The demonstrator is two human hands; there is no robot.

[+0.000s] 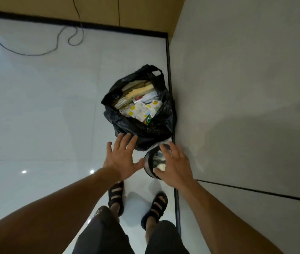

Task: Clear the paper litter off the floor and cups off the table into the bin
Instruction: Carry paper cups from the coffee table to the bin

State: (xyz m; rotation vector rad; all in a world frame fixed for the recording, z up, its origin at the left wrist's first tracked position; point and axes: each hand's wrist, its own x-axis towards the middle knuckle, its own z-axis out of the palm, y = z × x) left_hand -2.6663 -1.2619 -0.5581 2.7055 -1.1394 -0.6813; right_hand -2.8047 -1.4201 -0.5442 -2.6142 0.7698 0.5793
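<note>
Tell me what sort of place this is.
Likely a corner of an indoor room, home or office unclear: a glossy tiled floor meets walls with dark skirting, a loose cable lies on it, and a full black bag sits beside a small round bin.

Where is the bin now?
Head view, right of centre: the bin stands on the floor by the wall, just this side of the black bag, partly under the right hand.
</note>
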